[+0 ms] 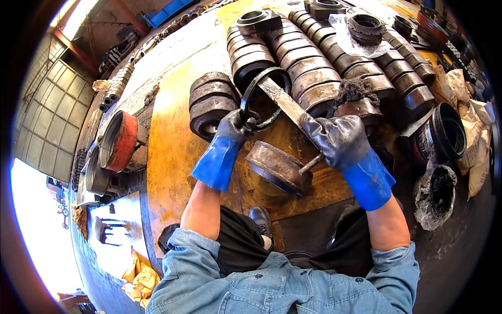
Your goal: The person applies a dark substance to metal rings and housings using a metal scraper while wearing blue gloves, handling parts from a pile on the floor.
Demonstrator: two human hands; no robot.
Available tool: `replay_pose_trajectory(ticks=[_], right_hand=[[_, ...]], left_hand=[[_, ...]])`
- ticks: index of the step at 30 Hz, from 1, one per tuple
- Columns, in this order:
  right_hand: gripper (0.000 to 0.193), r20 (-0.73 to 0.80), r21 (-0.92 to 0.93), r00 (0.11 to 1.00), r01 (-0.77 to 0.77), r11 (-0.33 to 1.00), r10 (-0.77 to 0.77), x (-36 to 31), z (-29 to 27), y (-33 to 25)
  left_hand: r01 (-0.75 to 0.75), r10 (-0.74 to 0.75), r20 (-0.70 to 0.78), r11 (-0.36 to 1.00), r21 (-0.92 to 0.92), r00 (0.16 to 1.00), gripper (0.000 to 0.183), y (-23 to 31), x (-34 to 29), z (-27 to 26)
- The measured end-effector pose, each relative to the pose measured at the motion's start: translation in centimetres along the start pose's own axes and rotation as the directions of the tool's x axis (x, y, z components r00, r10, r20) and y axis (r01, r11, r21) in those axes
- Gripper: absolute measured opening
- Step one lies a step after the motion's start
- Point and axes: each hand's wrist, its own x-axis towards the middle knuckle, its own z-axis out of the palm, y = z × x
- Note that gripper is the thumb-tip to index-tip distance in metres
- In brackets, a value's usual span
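Note:
My left hand [236,125], in a blue glove with a blackened palm, is closed on the lower left side of a thin dark metal ring [285,78]. My right hand [337,138], gloved the same way, grips a flat, pale, wood-like stick [282,100]. The stick's far end lies at the ring's opening; whether it touches the ring I cannot tell. Below both hands a worn metal cylinder [277,165] lies tilted. A short rod [312,164] shows under my right hand, and what it belongs to is unclear.
Rows of metal cylinders [300,57] stretch away ahead, beside a shorter stack [212,99]. A grimy rag [357,91] lies on one. At right are a black tub [444,133], a blackened plastic-lined container [435,196] and paper sacks [476,141]. A red ring [124,141] stands left.

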Motion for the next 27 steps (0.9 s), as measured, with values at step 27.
replay_pose_trajectory(ticks=[27], right_hand=[[0.041,0.814,0.224,0.567,-0.103,-0.969,0.128,-2.0,3.0,-1.9]], left_hand=[[-0.461,0.144,-0.467,0.557,-0.690,0.873,0.023,3.5,1.2,-0.5]])
